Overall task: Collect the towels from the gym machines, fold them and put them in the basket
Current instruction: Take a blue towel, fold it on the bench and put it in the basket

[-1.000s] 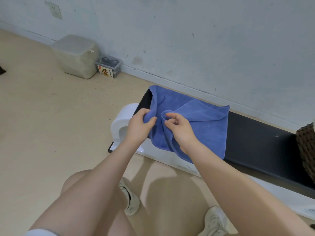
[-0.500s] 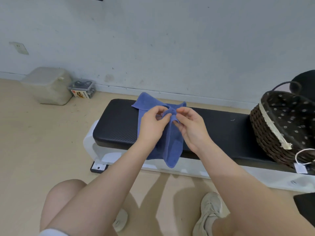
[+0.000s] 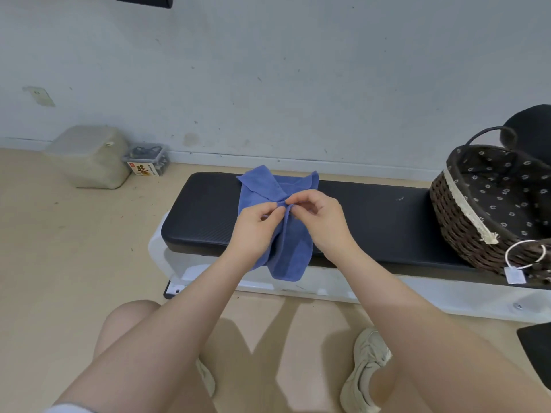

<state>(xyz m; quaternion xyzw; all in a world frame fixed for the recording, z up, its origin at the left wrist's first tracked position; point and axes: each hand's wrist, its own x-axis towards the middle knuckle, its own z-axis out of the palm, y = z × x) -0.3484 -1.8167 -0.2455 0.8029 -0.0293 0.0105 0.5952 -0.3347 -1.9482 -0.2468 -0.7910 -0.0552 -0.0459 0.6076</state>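
- Now we pinch one blue towel (image 3: pixel 278 234) at its gathered middle, left hand (image 3: pixel 255 226) and right hand (image 3: pixel 320 220) each with a narrow grip closed on it, probably lining up edges for a fold.
- It drapes over the bench (image 3: pixel 372 216); one wicker basket (image 3: pixel 465 225) waits on the bench's right end.

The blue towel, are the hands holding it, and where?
Yes. Both hands pinch the blue towel at its edge, left hand and right hand side by side, fingers closed on the fabric.
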